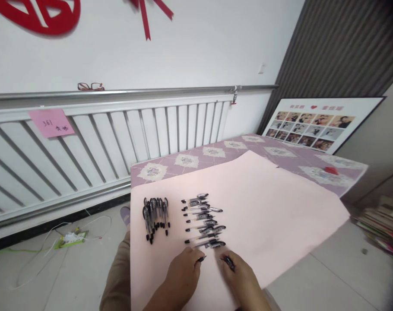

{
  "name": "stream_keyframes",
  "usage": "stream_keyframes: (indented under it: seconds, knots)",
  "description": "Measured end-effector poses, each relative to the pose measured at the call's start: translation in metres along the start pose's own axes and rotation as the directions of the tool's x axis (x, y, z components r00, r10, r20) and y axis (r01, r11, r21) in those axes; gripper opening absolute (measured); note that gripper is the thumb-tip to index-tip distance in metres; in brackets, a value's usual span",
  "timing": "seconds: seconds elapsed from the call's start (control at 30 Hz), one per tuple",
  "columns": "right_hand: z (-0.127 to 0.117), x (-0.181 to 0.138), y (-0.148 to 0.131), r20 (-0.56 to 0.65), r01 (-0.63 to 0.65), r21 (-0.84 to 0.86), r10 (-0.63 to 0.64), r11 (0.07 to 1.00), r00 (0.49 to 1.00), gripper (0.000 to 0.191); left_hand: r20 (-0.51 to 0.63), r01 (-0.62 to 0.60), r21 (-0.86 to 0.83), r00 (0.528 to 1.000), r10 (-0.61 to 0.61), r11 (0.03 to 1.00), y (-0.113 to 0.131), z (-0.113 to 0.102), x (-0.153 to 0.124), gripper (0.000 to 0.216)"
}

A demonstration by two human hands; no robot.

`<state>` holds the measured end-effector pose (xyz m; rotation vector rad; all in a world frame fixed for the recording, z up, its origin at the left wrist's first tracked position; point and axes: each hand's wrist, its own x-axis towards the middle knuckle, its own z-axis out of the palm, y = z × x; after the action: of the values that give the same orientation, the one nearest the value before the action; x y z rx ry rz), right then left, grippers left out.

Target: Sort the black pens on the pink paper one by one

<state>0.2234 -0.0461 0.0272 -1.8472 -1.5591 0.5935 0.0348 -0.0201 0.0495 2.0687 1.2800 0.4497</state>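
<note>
My left hand (184, 271) is closed on a pen (201, 259), whose dark pointed end sticks out past the thumb; the rest is hidden in the fist. Just to the right, my right hand (240, 274) pinches a black pen cap (229, 262). The two hands are apart. Beyond them, several black-and-clear gel pens (203, 224) lie crosswise in a loose column, some overlapping. To their left, a bunch of gel pens (156, 216) lies close together, pointing toward me. All rest on a pale pink sheet (270, 216).
Under the sheet is a purple patterned tablecloth (212, 152) with a small red item (331, 170). A photo board (309, 125) leans at the back right. A white radiator (112, 138) runs along the wall. A power strip (71, 239) and cables lie on the floor.
</note>
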Motion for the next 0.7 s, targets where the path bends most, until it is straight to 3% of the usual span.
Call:
stream_keyframes:
  seconds: [0.3, 0.7]
  knots:
    - [0.003, 0.007, 0.002, 0.060, 0.096, -0.094, -0.090, 0.991, 0.994, 0.022, 0.055, 0.002, 0.323, 0.998, -0.021, 0.946, 0.014, 0.026, 0.024, 0.034]
    - [-0.004, 0.013, 0.017, 0.116, 0.100, -0.167, -0.081, 0.981, 0.990, 0.029, 0.034, -0.052, 0.434, 0.999, 0.041, 0.900, 0.012, 0.050, 0.035, 0.034]
